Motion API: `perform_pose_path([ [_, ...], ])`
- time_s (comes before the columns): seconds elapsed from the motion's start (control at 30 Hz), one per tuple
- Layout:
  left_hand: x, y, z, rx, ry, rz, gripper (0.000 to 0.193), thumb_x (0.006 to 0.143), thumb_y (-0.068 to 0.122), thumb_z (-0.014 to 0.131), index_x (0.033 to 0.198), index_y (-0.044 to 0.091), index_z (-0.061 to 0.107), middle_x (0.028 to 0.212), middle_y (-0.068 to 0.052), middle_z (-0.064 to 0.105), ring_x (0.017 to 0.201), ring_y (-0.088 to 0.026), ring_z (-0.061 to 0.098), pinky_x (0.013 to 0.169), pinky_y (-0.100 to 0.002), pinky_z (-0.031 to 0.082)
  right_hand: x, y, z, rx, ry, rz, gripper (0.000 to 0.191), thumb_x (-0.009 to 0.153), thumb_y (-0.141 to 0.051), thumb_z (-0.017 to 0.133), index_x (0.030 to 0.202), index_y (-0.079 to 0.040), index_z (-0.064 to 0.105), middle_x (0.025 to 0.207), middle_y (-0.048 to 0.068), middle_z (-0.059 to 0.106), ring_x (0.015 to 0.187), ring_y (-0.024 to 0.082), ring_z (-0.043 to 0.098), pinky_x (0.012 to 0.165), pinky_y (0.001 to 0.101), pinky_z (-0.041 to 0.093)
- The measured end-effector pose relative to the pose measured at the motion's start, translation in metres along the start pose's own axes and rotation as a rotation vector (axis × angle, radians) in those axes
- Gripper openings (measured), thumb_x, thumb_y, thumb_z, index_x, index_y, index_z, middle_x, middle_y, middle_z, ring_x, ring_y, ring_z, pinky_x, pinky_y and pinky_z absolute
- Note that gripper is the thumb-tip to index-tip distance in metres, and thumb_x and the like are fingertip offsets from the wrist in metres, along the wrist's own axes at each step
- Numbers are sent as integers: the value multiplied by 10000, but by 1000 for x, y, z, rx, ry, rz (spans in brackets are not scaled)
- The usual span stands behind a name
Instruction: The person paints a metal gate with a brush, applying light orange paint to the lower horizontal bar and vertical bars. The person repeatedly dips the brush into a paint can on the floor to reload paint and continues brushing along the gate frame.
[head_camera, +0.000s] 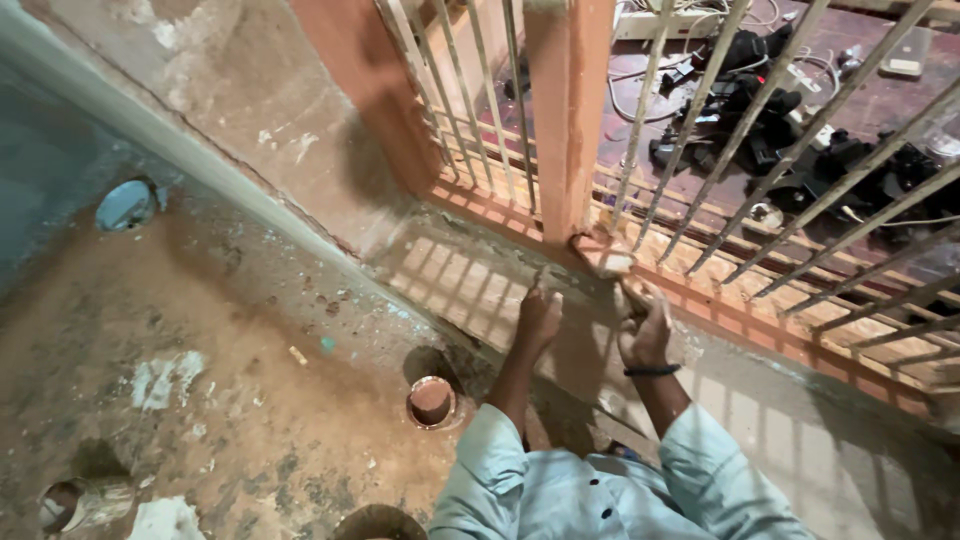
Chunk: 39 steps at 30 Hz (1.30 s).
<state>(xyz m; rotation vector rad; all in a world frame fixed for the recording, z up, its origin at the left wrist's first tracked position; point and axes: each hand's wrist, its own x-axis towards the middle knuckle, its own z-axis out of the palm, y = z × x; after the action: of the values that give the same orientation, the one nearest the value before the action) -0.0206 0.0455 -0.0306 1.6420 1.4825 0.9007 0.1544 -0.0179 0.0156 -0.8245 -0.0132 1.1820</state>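
Orange-painted wood makes up the window frame, and both hands work at the foot of its upright post (568, 120). The right hand (645, 335), a black band at its wrist, has its fingers curled and pressed together around a small pale tool (632, 296); its kind is too blurred to tell. The tool's tip lies against a chipped, pale patch (603, 256) where the post meets the sill (700, 300). The left hand (538, 318) rests on the concrete ledge (470, 285) just beside it, fingers loosely together, one pointing up toward the patch. Slanted metal bars (700, 110) fill the frame. Below the ledge, on the stained floor (200, 400), a round pipe opening (431, 401) sits near the left forearm.
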Motion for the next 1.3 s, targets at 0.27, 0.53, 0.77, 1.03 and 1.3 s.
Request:
perform_pose_path([
  [0.27,1,7,3,-2,1,112,577,934,217,625,1426,-64,516,1366,-332,599,1291,-463,574,1106,-454,452,2,18,0,-320,-334,-393,196,1083,-105,498,1073,35,634,1041,45,585,907,130,611,803,279,537],
  [0.53,-5,-4,-9,-258,-54,125,650,962,235,572,1527,-34,395,1522,-294,463,1411,-433,460,1136,-449,384,-3,7,-10,-178,-325,-251,132,1072,-40,495,1040,9,613,956,75,583,817,135,561,820,285,504],
  [0.77,2,-6,-16,-111,10,252,607,962,164,572,1517,-35,431,1505,-295,507,1418,-428,478,1177,-431,383,9,10,-7,-59,-318,-245,106,1049,-43,455,1059,-26,558,936,60,600,892,147,650,1004,348,560],
  [1.03,3,6,-11,-80,-54,171,624,944,133,570,1523,-39,415,1510,-302,490,1420,-426,466,1179,-426,373,13,-8,-5,44,-363,-206,122,1051,-50,454,1100,-53,566,964,66,619,881,176,644,980,417,611],
  [1.3,13,11,-3,-53,-49,133,627,927,141,576,1514,-26,431,1469,-301,533,1378,-426,510,1149,-425,406,13,3,-2,-168,-351,-259,134,1113,-73,477,1173,-15,581,1039,74,642,929,174,627,796,316,481],
])
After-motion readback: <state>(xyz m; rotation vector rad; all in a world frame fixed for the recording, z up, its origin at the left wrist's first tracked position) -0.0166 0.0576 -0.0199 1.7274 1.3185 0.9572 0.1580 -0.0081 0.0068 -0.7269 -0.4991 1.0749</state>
